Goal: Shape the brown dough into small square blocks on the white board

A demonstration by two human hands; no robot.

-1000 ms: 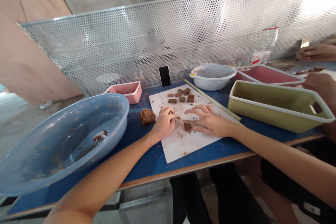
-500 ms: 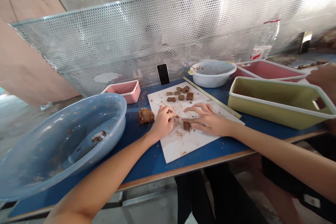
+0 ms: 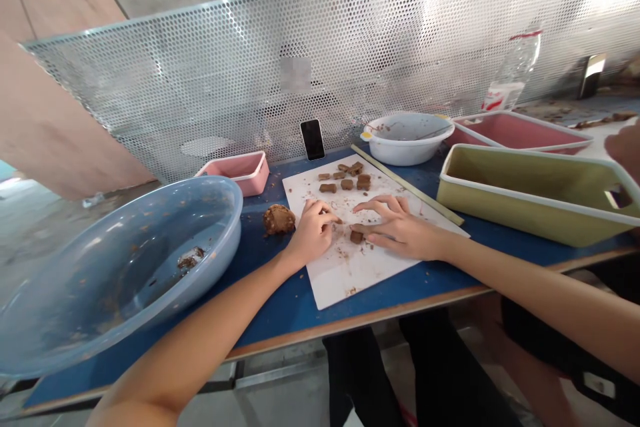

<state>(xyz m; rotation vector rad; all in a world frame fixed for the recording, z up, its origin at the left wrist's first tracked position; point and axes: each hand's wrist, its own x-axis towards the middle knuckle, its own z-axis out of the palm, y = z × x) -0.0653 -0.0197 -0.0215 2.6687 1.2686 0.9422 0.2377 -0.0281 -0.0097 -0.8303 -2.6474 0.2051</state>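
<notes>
Left hand (image 3: 313, 230) curled on white board (image 3: 345, 277), can't tell if it grips anything. Right hand (image 3: 400, 230) fingers spread, one finger over small brown block (image 3: 357, 237). More brown pieces (image 3: 347, 184) toward board's far end. Rough brown lump (image 3: 279, 219) on blue bench (image 3: 280, 307), just beside board. Blue basin (image 3: 231, 220) at left, white basin (image 3: 403, 153) and green bin (image 3: 505, 205) at right. Phone (image 3: 313, 140) stands near perforated panel (image 3: 225, 80).
</notes>
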